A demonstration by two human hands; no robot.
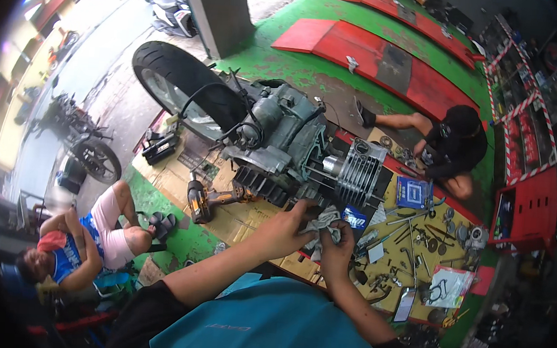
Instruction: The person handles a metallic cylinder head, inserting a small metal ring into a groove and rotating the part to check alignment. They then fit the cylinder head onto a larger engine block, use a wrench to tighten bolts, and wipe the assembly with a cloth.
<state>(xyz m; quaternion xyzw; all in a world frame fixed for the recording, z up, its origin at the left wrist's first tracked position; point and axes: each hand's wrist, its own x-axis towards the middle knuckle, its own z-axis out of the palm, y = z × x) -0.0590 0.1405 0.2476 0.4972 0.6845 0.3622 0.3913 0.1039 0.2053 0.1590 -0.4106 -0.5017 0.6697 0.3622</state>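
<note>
A crumpled grey-white rag (324,221) is bunched between my two hands in front of the engine. My left hand (293,226) pinches its left side, fingers curled toward the engine. My right hand (337,249) grips the rag from the right, thumb and fingers pressed together. Just beyond them stands the scooter engine (283,119), with its finned cylinder (361,174) on the right and a rear wheel (167,90) attached at the far left. Whether anything is wrapped inside the rag, I cannot tell.
An orange-black cordless impact wrench (214,198) lies on cardboard at left. Several tools and engine parts cover the yellow board (410,250) at right, near a phone (404,304). One person (454,145) sits at the far right; another (83,244) sits at left. Red ramps (366,56) lie behind.
</note>
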